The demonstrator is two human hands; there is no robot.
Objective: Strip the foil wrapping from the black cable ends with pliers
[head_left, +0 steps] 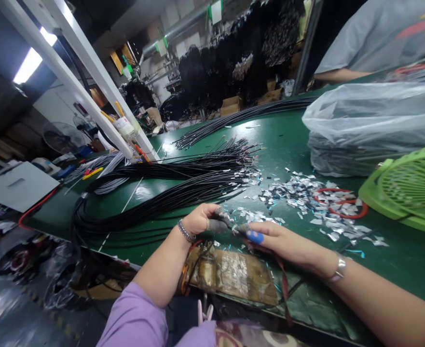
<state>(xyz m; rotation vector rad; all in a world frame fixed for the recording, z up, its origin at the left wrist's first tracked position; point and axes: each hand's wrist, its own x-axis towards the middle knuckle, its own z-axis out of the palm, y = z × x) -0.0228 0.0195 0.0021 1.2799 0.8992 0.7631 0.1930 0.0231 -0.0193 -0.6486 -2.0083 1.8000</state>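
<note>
My left hand (pixel 208 219) is closed in a pinch on a thin black cable (pixel 229 227). Dark coverings wrap its fingertips. Just to the right, my right hand (pixel 265 235) also pinches at the cable's end; its fingertips are covered in grey, with a blue wrap on one finger. The exact tip of the cable is hidden between the fingers. Behind my hands lie bundles of black cables (pixel 169 193), their stripped ends pointing right. Silver foil scraps (pixel 295 193) are scattered over the green table beyond my right hand.
A green plastic fan (pixel 411 188) and a clear plastic bag (pixel 371 130) stand at the right. A red ring (pixel 349 209) lies among the scraps. A tape-covered board (pixel 239 274) sits at the near edge of the table (pixel 407 274). White posts (pixel 100 96) rise at left. Another person (pixel 375 43) is across the table.
</note>
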